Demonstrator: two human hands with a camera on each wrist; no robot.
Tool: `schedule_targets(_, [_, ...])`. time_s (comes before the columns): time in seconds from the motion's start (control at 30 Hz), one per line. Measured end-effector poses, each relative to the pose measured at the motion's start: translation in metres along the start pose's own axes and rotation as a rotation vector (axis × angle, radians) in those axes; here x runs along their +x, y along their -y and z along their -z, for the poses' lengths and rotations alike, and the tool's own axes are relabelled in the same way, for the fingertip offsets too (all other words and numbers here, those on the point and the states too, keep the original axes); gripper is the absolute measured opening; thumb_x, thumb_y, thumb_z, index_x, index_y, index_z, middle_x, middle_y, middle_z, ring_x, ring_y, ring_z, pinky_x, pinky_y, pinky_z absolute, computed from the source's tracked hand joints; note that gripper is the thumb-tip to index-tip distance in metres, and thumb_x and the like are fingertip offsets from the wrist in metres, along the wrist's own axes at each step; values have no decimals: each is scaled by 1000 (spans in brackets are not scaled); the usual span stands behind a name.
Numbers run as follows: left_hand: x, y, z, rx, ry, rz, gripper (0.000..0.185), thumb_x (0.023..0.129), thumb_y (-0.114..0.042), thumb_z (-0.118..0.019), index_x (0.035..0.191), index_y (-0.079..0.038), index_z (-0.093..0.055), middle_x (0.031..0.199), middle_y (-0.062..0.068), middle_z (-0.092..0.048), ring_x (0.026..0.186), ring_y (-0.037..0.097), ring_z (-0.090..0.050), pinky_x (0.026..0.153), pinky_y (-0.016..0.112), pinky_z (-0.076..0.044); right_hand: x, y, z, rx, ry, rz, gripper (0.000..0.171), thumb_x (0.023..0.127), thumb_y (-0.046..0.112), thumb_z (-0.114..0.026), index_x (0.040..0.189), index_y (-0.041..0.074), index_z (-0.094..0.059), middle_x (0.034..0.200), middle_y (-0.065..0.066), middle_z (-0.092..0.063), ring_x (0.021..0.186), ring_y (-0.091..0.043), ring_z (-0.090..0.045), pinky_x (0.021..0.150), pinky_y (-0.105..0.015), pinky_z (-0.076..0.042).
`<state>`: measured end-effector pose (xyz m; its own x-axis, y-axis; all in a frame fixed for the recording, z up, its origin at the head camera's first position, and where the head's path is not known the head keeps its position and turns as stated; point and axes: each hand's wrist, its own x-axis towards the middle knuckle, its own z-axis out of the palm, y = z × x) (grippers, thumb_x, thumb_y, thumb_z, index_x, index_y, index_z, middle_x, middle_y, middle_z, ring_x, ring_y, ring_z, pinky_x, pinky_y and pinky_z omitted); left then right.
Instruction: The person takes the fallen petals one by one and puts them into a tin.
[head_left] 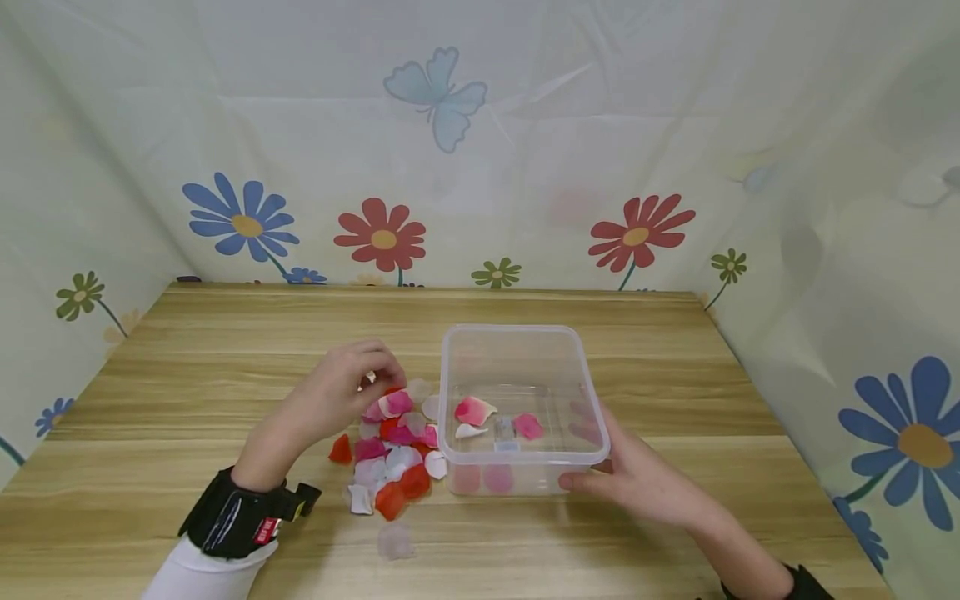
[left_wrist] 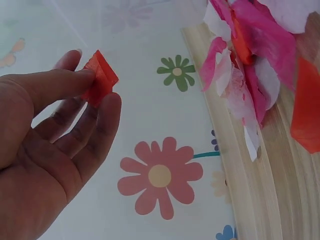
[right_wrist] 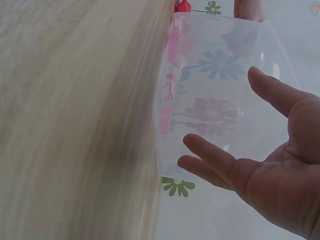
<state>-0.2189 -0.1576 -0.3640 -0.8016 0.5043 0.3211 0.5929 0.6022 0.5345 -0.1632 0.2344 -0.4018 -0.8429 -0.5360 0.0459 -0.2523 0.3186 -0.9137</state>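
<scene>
My left hand (head_left: 372, 381) hovers over the far end of a pile of loose petals (head_left: 393, 454) in red, pink and white and pinches one small red petal (left_wrist: 101, 77) between thumb and fingers (left_wrist: 107, 107). Right of the pile stands a clear plastic box (head_left: 525, 333) with a few pink and white petals (head_left: 474, 410) lying on its bottom. My right hand (head_left: 596, 467) rests against the box's near right corner, thumb on the front wall and fingers (right_wrist: 210, 152) straight along the side of the clear box (right_wrist: 215, 60).
The wooden table (head_left: 187, 392) is walled in on three sides by a pale flower-print curtain (head_left: 525, 167). One pale petal (head_left: 394, 542) lies apart, nearer the front edge. Black wrist straps (head_left: 232, 517) are on both forearms.
</scene>
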Motion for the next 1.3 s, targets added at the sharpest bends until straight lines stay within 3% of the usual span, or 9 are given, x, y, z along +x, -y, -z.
schedule_targets(0.43, [10,-25,1,-53,-65,-95,18,86,3,-80,100,-8,-75,97,-1,-71,87,13,-67,78,30,-60,1,1,0,3,1,-3,108,89,16,-83,165,24,-7,158,-28,-30,129,-48,-50,92,-35,-54])
schedule_targets(0.67, [15,-37,-1,-84,-83,-162,20,86,5,-80,102,-7,-75,99,0,-71,89,12,-68,80,28,-59,1,2,0,-2,-1,-20,108,89,17,-83,165,14,-6,158,-30,-29,130,-49,-48,93,-35,-53])
schedule_targets(1.0, [26,-55,-14,-170,-49,-284,17,87,4,-79,101,-5,-74,99,-1,-69,88,9,-66,80,23,-58,1,3,0,-15,-9,-45,108,88,17,-83,164,12,-7,158,-29,-28,134,-49,-45,93,-35,-53])
schedule_targets(1.3, [29,-58,-22,-175,-41,-359,17,87,4,-79,100,-6,-73,98,0,-69,91,10,-65,82,22,-57,2,3,1,-16,-7,-34,107,88,17,-83,164,12,-7,157,-29,-30,132,-48,-47,94,-36,-52])
